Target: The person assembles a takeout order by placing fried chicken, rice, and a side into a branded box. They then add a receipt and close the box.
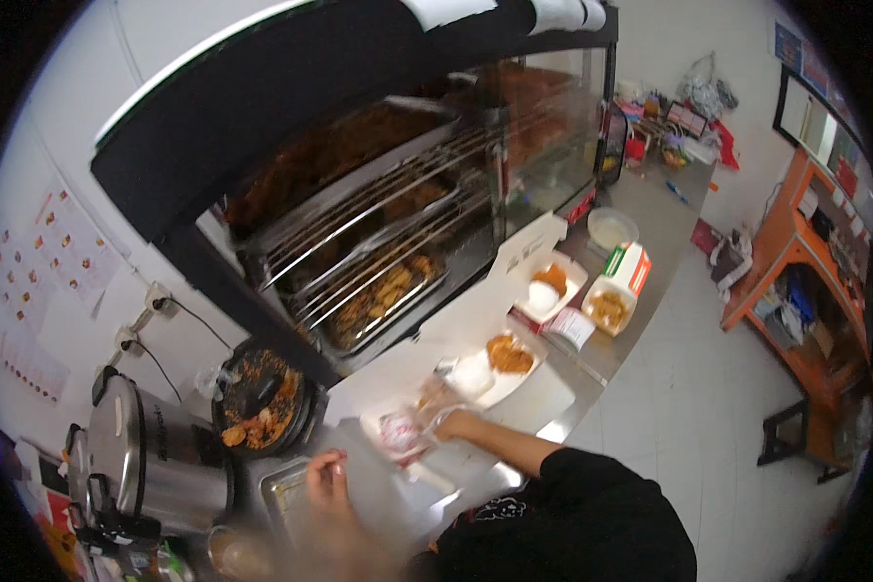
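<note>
My right hand (444,411), in a clear plastic glove, reaches down into the nearest open white food box. Its fingers are bent together, and what they hold, if anything, is hidden. Beside them lies a red-and-white printed packet (399,431). My left hand (334,495) is raised at the lower middle, smeared by motion toward the wrist. Its fingertips are drawn in beside a pale blurred sheet, and what they pinch cannot be made out. Farther right, another open box (535,380) contains a white rice mound (468,376) and fried food (509,355).
Behind the boxes stands a glass warming cabinet (378,262) with trays of food. A black pan (262,400) and a steel cooker (155,451) are at the left. A metal tray (279,485) lies below my left hand. More filled boxes and a bowl (613,229) stand along the counter.
</note>
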The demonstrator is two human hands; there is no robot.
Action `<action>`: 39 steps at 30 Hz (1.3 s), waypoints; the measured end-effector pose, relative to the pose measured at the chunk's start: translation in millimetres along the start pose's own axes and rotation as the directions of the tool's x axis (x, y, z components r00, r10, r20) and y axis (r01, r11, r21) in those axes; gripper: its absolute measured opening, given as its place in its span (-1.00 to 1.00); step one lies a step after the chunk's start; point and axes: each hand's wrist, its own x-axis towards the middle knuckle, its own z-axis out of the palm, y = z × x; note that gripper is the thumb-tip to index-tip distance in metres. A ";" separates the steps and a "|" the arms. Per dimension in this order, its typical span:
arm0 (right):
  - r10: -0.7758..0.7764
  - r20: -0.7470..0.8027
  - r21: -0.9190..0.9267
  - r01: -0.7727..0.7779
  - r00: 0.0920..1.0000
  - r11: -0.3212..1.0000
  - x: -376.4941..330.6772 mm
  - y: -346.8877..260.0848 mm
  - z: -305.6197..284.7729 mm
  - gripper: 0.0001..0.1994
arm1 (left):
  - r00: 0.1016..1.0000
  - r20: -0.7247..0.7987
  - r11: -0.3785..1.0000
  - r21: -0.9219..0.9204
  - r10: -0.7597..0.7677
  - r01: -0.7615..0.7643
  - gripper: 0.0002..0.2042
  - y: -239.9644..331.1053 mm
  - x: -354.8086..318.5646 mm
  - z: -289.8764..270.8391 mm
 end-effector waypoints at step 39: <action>-0.129 0.112 0.884 -0.040 0.985 0.466 -196.8 256.6 -5.5 -0.30 | 0.831 -0.145 0.189 0.940 -0.537 0.286 -0.67 -150.9 10.3 34.0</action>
